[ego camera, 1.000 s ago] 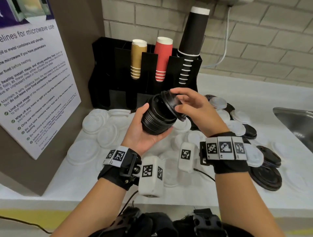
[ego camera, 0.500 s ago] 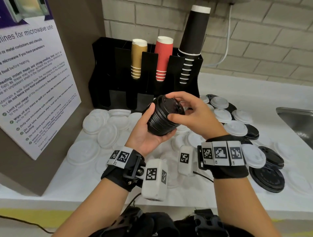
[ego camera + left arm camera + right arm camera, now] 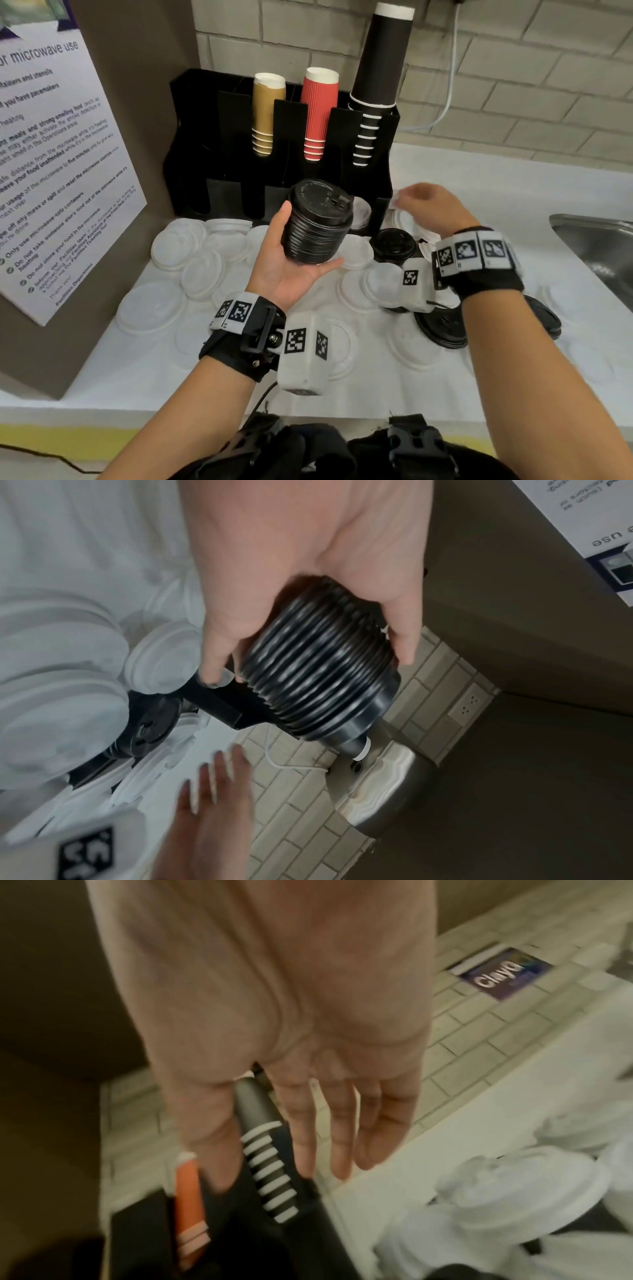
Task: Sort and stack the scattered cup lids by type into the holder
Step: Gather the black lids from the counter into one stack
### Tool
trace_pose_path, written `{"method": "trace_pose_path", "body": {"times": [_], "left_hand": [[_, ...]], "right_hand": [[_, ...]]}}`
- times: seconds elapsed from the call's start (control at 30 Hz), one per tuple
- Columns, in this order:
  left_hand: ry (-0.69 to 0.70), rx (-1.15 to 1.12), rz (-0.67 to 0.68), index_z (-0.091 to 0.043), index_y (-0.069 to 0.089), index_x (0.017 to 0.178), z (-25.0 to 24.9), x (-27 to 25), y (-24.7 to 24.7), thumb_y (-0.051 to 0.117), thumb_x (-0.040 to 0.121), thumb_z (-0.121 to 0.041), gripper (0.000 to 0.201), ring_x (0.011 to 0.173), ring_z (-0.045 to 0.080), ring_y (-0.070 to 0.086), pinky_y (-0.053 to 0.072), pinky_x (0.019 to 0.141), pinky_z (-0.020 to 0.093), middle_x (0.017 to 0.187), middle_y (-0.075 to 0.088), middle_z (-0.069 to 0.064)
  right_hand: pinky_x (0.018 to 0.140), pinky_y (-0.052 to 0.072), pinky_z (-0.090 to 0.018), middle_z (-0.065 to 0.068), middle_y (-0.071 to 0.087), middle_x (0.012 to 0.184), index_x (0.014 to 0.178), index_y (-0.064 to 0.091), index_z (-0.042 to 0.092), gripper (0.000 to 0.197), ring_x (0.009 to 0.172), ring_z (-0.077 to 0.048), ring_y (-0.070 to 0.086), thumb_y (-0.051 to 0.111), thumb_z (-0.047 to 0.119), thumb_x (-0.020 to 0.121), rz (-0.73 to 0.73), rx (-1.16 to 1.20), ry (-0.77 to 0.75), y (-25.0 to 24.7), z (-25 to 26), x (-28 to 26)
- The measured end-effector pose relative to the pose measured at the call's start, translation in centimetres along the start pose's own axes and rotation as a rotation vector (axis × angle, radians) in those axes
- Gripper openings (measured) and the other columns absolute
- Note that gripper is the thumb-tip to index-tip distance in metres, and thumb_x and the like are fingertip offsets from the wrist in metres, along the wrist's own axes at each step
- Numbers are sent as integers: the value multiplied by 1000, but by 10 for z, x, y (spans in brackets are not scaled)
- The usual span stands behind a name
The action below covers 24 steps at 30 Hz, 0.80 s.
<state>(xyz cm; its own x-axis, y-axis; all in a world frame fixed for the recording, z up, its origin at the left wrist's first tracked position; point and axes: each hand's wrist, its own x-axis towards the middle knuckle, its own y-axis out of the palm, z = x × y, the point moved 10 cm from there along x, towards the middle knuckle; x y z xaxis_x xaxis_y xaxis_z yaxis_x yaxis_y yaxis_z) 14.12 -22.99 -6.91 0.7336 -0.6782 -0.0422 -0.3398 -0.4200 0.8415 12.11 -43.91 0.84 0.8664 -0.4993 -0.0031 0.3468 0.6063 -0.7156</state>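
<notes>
So far the sorting is sitting only partway done, judging by the spread. The white table (image 3: 479,178) is still carrying a wide scatter of white lids (image 3: 191,274), thin moulded plastic discs with raised rims, overlapping one another, and a few black lids (image 3: 442,325) lying flat near the right wrist. The holder (image 3: 191,137), a matte black box with slotted compartments, is standing against the brick wall; its upper slots are showing ribbed paper cups, gold, red and black. One lower slot seems to be holding lids, though it is too hidden to tell.

The left hand (image 3: 291,270) is gripping a stack of black lids (image 3: 317,226) above the table in front of the holder, thumb and fingers (image 3: 212,656) curled round its ridged, glossy sides. Rims are nesting tightly, giving a corrugated column with a sip slot on top.

The right hand (image 3: 428,205) is reaching over white lids beside the holder, fingers straight, holding nothing.
</notes>
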Motion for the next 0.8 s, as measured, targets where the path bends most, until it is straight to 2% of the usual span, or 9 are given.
{"method": "trace_pose_path", "body": {"times": [0.07,0.13,0.23,0.33,0.43,0.5,0.63,0.73,0.8], "left_hand": [[14,-29,-5,-18,78,102,-1,2,3,56,79,-50,45,120,30,60,34,110,54,123,67,14],[20,-45,-13,-18,80,95,-1,4,6,57,80,-49,41,118,28,61,36,110,50,121,68,13],[32,-81,-17,-17,78,101,-3,6,11,58,77,-51,47,115,26,63,39,107,45,124,67,13],[78,-86,1,-16,67,118,-8,8,16,56,77,-51,55,122,27,59,38,108,47,129,64,13],[98,-79,14,-14,59,125,-9,12,20,56,80,-49,57,121,28,59,39,107,49,130,63,14],[94,-81,13,-13,62,123,-9,15,20,58,80,-46,54,122,30,59,39,107,51,130,62,16],[69,-53,33,-17,78,104,-7,19,24,58,83,-45,40,119,30,61,44,102,52,125,66,14],[61,-4,64,-21,78,102,-6,23,30,53,87,-46,39,118,26,62,42,105,49,124,67,10],[55,23,91,-21,78,103,-4,26,37,51,87,-46,40,117,26,63,43,105,49,124,67,10]], "right_hand": [[85,36,-25,-6,56,130,132,52,19,55,116,-22,53,69,39,83,196,-335,93,21,-24,14],[87,34,-25,-6,49,140,140,44,23,70,126,-25,48,73,41,79,312,-541,76,38,-34,20],[92,37,-27,-5,47,143,143,41,22,74,129,-25,45,75,37,78,405,-729,3,55,-32,23],[102,41,-34,-6,48,142,143,40,20,77,129,-25,46,75,39,78,457,-833,-10,63,-30,27],[102,43,-37,-6,49,141,143,41,17,80,128,-25,47,77,39,75,461,-872,-22,67,-29,30],[91,47,-32,-8,53,136,141,44,16,75,122,-26,52,76,34,75,448,-862,-38,65,-28,31],[66,40,-24,-3,59,112,131,49,24,62,89,-20,55,71,32,75,347,-726,-39,32,-12,35],[72,43,-30,-4,58,113,125,48,30,57,89,-21,55,72,36,73,321,-477,-4,1,-4,35],[78,48,-33,-1,66,104,115,53,32,47,82,-16,60,73,38,73,282,-140,-76,-12,9,27]]}}
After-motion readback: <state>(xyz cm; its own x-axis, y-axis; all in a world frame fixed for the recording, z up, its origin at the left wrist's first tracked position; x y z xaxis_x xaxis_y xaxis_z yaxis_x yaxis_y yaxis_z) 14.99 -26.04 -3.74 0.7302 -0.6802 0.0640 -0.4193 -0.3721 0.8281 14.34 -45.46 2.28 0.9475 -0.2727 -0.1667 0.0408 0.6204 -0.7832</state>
